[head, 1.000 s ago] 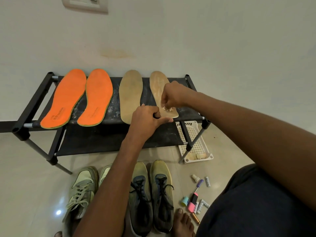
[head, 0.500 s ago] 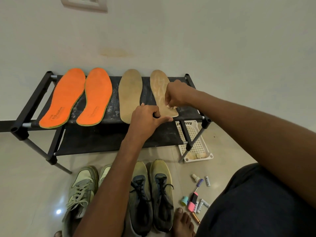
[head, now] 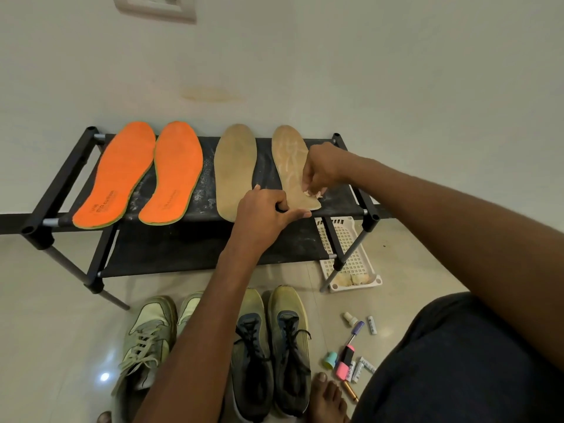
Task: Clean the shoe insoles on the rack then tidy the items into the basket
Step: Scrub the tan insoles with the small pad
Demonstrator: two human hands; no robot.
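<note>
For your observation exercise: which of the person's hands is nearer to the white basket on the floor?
Right. The right hand works above the rack's right end, over the basket; the left hand sits farther left, at the tan insoles' heels.

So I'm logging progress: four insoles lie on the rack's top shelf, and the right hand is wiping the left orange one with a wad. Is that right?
Not quite. The head view shows the right hand holding the pale wad on the rightmost tan insole, not an orange one. The orange insoles lie untouched. Four insoles do lie on the rack's top shelf.
</note>
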